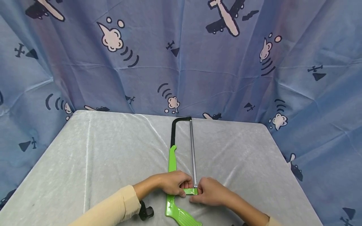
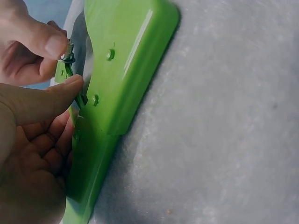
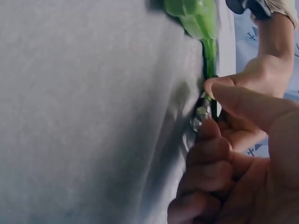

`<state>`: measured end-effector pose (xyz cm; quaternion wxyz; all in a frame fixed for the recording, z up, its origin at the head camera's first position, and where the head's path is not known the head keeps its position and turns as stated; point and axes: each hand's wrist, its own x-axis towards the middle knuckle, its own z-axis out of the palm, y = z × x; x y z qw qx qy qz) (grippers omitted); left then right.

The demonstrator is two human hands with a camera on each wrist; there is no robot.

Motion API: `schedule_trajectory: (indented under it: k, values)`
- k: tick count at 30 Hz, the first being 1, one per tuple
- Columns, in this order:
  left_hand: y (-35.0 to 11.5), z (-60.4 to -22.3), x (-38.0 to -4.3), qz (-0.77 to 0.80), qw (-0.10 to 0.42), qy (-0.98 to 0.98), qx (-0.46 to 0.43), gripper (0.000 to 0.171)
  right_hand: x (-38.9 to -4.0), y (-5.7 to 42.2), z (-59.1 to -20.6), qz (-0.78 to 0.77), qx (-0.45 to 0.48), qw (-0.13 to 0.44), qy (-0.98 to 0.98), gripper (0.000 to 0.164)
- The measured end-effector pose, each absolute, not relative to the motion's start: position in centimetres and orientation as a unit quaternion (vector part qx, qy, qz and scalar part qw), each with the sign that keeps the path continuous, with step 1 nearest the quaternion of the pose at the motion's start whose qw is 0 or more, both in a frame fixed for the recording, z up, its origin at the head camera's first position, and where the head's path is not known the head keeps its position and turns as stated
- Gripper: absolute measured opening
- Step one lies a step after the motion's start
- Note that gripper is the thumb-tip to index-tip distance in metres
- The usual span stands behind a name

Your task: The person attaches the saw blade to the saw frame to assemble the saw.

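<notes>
A hacksaw point(image 1: 172, 160) with a green handle and black frame lies on the grey cloth, its silver blade point(image 1: 193, 150) on the right side. My left hand point(image 1: 174, 182) reaches across the handle. Its thumb and fingers pinch the green crosspiece point(image 1: 190, 191) at the blade's near end. From the other side, my right hand point(image 1: 211, 192) holds the small metal wing nut point(image 3: 202, 113) on the threaded bolt point(image 2: 69, 49) there between thumb and finger. Fingers partly hide the nut and the blade's end.
Grey plush cloth point(image 1: 127, 150) covers the table around the saw. A blue curtain point(image 1: 147, 78) printed with planes hangs behind its far edge. A black device point(image 1: 146, 212) is at the left wrist, beside the sleeve point(image 1: 124, 201).
</notes>
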<state>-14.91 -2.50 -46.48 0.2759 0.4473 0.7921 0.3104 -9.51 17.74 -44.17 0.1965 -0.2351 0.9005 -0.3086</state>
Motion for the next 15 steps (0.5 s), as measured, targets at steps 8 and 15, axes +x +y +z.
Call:
schedule_trajectory:
  k: [8, 15]
  values:
    - [-2.5, -46.6, -14.9, 0.310, 0.274, 0.792, 0.449, 0.022, -9.3, 16.8, -44.7, -0.243, -0.213, 0.146, 0.935, 0.048]
    - [-2.5, -46.6, -15.0, 0.307, 0.269, 0.793, 0.452, 0.022, -9.3, 16.5, -44.8, -0.217, -0.203, 0.130, 0.946, 0.047]
